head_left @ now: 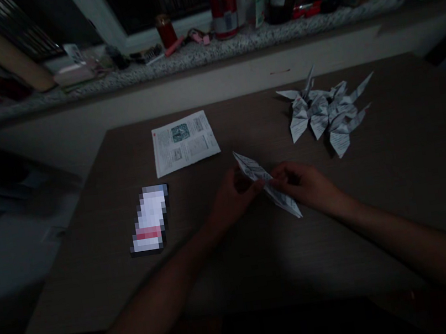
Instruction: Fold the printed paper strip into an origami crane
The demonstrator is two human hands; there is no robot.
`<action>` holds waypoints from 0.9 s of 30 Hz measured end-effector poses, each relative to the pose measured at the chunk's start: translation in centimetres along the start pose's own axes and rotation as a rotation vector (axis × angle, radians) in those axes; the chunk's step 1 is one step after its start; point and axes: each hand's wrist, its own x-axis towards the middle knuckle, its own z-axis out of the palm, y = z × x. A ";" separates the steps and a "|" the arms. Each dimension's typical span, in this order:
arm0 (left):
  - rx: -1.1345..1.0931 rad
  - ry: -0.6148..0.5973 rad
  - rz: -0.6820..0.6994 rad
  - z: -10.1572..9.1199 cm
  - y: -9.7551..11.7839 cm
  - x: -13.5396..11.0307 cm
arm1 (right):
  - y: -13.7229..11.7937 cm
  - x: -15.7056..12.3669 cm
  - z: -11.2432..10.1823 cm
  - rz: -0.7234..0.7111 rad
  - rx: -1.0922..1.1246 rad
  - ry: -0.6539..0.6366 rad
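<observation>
Between my two hands is a piece of folded printed paper [251, 167], long and pointed at both ends, tilted from upper left to lower right above the table. My left hand [238, 191] pinches its middle from the left, the thumb on the near face. From the other side, my right hand [301, 179] grips the same middle part, finger and thumb closed close to the left thumb. Some of the fingers behind the paper are hidden. Several folded paper cranes [319, 111] of similar printed paper sit close together at the back right of the table.
A flat printed paper sheet [185, 142] lies behind my left hand. To the left rests a phone [150, 220] with a lit, blurred screen. Past the wooden table [99, 208], a stone windowsill [190, 57] carries a red can [223, 10], bottles and small items.
</observation>
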 end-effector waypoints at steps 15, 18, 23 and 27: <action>-0.052 -0.068 -0.016 -0.3 0.3 -0.1 | 0.1 -0.2 0.3 0.145 0.125 -0.068; -0.031 -0.093 -0.046 -0.3 0.2 -0.2 | 0.1 -0.3 0.3 0.148 0.121 -0.056; -0.002 -0.084 -0.131 -0.3 0.1 -0.4 | -0.4 -0.4 0.2 0.132 0.100 -0.059; 0.005 -0.076 -0.117 -0.4 0.1 -0.3 | -0.7 -0.4 0.2 0.122 0.107 -0.070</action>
